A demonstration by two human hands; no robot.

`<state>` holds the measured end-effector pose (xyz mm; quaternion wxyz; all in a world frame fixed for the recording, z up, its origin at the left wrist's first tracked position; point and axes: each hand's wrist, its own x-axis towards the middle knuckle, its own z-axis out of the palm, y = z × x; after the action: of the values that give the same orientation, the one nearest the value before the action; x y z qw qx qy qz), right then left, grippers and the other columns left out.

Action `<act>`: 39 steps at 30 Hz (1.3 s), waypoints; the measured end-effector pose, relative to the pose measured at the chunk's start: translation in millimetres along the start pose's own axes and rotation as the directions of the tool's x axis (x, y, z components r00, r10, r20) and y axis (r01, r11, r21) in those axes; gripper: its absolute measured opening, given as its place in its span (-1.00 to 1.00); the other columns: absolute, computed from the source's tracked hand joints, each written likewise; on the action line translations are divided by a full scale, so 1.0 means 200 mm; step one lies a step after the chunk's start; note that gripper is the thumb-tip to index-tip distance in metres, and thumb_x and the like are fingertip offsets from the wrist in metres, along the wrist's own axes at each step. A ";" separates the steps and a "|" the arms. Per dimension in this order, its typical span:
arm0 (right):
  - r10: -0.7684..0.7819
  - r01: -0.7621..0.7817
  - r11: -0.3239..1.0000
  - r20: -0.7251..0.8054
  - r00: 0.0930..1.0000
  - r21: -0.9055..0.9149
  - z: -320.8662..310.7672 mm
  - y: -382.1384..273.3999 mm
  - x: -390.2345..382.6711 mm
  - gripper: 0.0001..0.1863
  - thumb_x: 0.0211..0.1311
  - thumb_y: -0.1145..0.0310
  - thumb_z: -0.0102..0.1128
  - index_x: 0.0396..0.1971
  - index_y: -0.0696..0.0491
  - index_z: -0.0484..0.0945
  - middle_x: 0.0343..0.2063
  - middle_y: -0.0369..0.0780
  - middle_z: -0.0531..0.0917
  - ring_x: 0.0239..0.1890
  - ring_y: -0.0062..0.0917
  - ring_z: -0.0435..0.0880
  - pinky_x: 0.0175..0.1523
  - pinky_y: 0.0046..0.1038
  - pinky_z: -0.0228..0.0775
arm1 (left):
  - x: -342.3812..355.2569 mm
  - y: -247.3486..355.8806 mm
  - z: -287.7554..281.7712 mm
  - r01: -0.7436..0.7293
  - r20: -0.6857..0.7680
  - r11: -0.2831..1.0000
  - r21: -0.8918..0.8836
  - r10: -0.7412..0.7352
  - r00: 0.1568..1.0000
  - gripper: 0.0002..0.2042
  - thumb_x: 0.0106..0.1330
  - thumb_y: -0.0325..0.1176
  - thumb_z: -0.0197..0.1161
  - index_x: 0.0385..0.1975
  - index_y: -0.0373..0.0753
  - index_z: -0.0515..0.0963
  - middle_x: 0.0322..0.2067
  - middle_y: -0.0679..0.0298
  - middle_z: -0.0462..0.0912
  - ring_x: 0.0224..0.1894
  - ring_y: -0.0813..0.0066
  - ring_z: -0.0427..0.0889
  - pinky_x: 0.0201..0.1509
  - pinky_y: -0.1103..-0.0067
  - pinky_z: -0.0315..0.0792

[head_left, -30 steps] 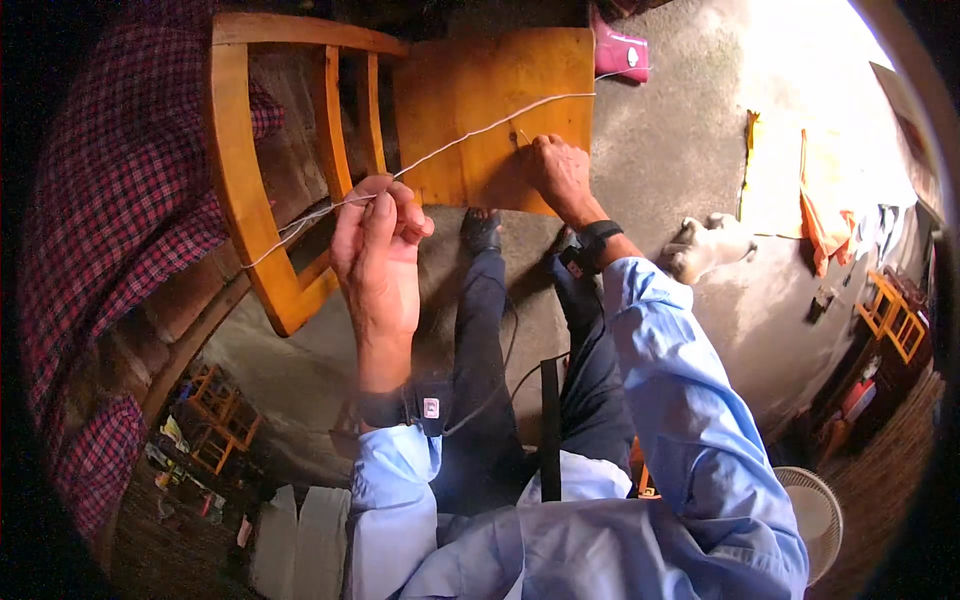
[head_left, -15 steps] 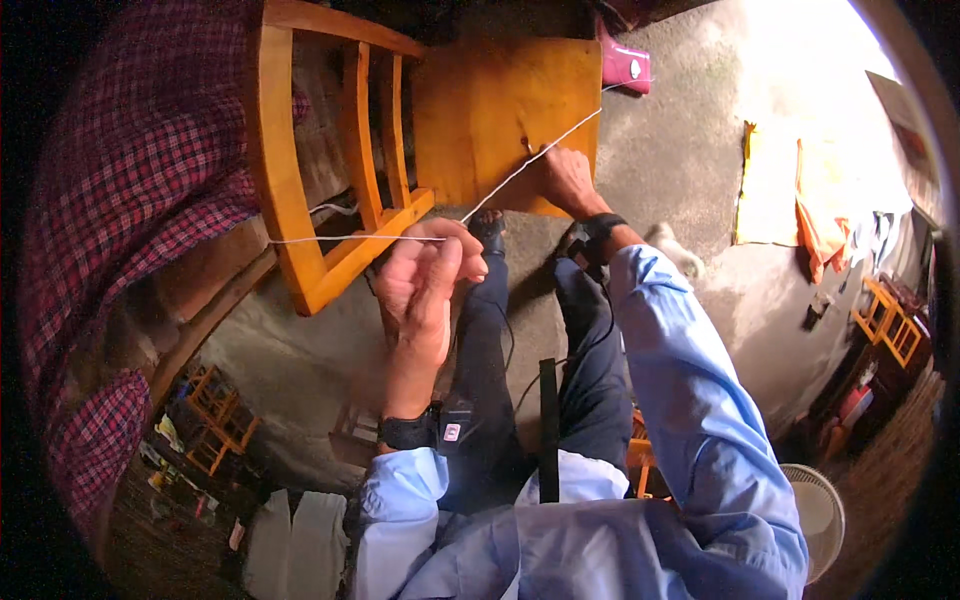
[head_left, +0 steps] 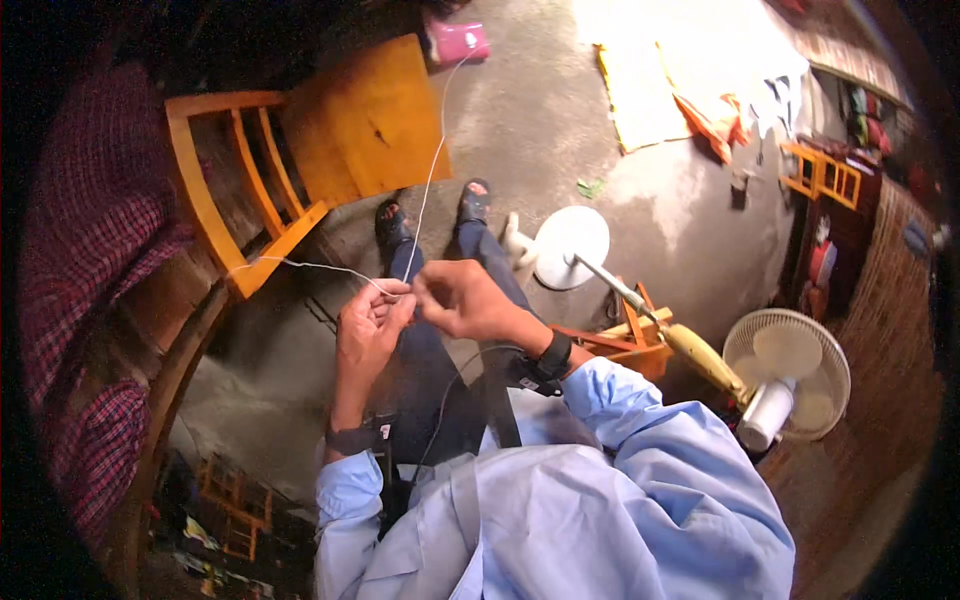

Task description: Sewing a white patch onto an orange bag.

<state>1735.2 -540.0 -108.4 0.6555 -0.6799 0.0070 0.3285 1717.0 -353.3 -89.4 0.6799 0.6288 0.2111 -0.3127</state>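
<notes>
A thin white string (head_left: 439, 147) comes down from near a pink boot (head_left: 458, 40) to my two hands. Another stretch of it crosses slackly from the rail of the wooden chair (head_left: 365, 125) on the left. My left hand (head_left: 366, 328) pinches the string between thumb and fingers, palm turned up. Close against it, above my dark trousers, my right hand (head_left: 472, 302) is curled with thumb and fingertips together where the strands meet. Those fingertips partly hide the meeting point.
Checked cloth (head_left: 120, 230) hangs over wooden furniture at the left. A pedestal fan (head_left: 790, 370) with a white round base (head_left: 573, 247) stands at the right, by a small wooden stool (head_left: 635, 345). Yellow and orange cloths (head_left: 650, 95) lie on the floor farther off.
My right hand has come down from the chair seat to meet my left. The string from the chair now sags. The view has turned, shifting the chair leftward and bringing the fan into sight.
</notes>
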 end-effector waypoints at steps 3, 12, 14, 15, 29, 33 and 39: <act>-0.166 0.162 0.983 -0.048 0.985 -0.082 -0.07 -0.15 -0.06 -0.91 0.14 0.55 0.22 -0.47 0.18 0.49 -0.65 -0.24 0.52 -0.60 -0.67 0.48 -0.49 -0.53 0.32 | -0.03 0.13 0.05 -0.016 0.048 0.997 0.072 0.012 0.999 -0.89 0.37 -0.49 0.25 -0.20 -0.38 0.55 -0.37 0.30 0.65 -0.36 0.65 0.62 -0.25 0.68 0.53; -0.522 0.484 0.838 -0.112 0.846 -0.253 -0.43 -0.34 -0.19 -0.86 -0.01 0.52 0.30 -0.45 0.18 0.51 -0.59 -0.10 0.56 -0.55 -0.24 0.61 -0.46 -0.35 0.41 | -0.01 0.56 0.40 -0.122 0.067 0.912 0.392 0.104 0.992 -0.92 0.38 -0.47 0.22 -0.32 -0.34 0.56 -0.48 0.34 0.64 -0.45 0.70 0.60 -0.36 0.71 0.48; -0.554 0.507 0.813 -0.116 0.824 -0.286 -0.52 -0.39 -0.23 -0.88 0.01 0.51 0.28 -0.47 0.16 0.50 -0.59 -0.11 0.55 -0.57 -0.24 0.60 -0.47 -0.34 0.39 | 0.00 0.58 0.48 -0.156 0.097 0.914 0.376 0.128 0.987 -0.93 0.38 -0.46 0.21 -0.32 -0.33 0.56 -0.49 0.35 0.63 -0.45 0.70 0.59 -0.35 0.71 0.47; -0.551 0.501 0.821 -0.148 0.821 -0.274 -0.59 -0.42 -0.24 -0.88 0.01 0.48 0.28 -0.49 0.15 0.51 -0.59 -0.10 0.56 -0.56 -0.21 0.61 -0.45 -0.30 0.41 | 0.02 0.61 0.51 -0.172 0.112 0.915 0.366 0.140 0.984 -0.93 0.38 -0.46 0.21 -0.32 -0.32 0.56 -0.49 0.36 0.62 -0.45 0.71 0.59 -0.34 0.71 0.47; -0.498 0.489 0.862 -0.394 0.773 -0.130 -1.11 -0.73 -0.55 -0.86 0.07 0.53 0.28 -0.33 0.15 0.56 -0.43 -0.12 0.67 -0.36 -0.30 0.71 -0.26 -0.39 0.52 | 0.06 1.01 1.17 -0.393 0.169 0.848 0.356 0.355 0.919 -0.93 0.42 -0.47 0.19 -0.32 -0.31 0.54 -0.46 0.39 0.58 -0.42 0.70 0.53 -0.31 0.71 0.43; -0.496 0.488 0.864 -0.385 0.778 -0.127 -1.36 -0.77 -0.61 -0.84 0.09 0.46 0.29 -0.31 0.13 0.56 -0.44 -0.10 0.68 -0.35 -0.25 0.72 -0.22 -0.37 0.54 | 0.16 1.12 1.35 -0.538 0.299 0.720 0.437 0.448 0.843 -0.93 0.41 -0.47 0.19 -0.31 -0.32 0.54 -0.42 0.38 0.58 -0.43 0.69 0.52 -0.31 0.70 0.42; -0.599 0.571 0.793 -0.451 0.662 -0.215 -1.78 -0.84 -0.63 -0.85 0.08 0.54 0.27 -0.33 0.20 0.52 -0.51 -0.15 0.65 -0.45 -0.49 0.67 -0.30 -0.46 0.53 | 0.38 1.35 1.75 -0.595 0.412 0.729 0.340 0.453 0.791 -0.94 0.40 -0.51 0.19 -0.33 -0.32 0.54 -0.45 0.40 0.57 -0.41 0.73 0.51 -0.32 0.73 0.37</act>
<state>1866.4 -888.3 70.5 0.6823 -0.7242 -0.0521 -0.0858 1921.2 -707.3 95.3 0.5985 0.7476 -0.1623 -0.2377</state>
